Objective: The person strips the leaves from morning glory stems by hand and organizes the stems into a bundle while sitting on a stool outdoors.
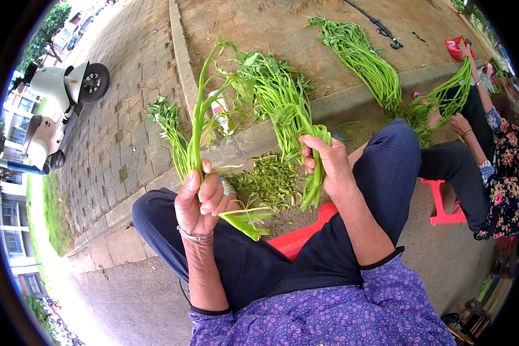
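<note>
My left hand (201, 197) is closed around upright green leafy stems (197, 129); a pale stalk end and thin leaves stick out below it. In my right hand (328, 162) is a bundle of thick green stems (313, 190), gripped between thumb and fingers. Beyond my right hand, a large pile of leafy stems (281, 104) lies across the kerb. A smaller leafy bunch (166, 121) is behind my left hand. Between my knees, a heap of torn leaves and scraps (270, 181) covers part of the ground.
A red plastic stool (298, 238) is beneath me. A white can or bottle (220, 112) stands or lies by the kerb. Another long stem pile (363, 65) lies at the upper right, near a seated person (501, 173) holding stems. A scooter (60, 108) is parked on the left paving.
</note>
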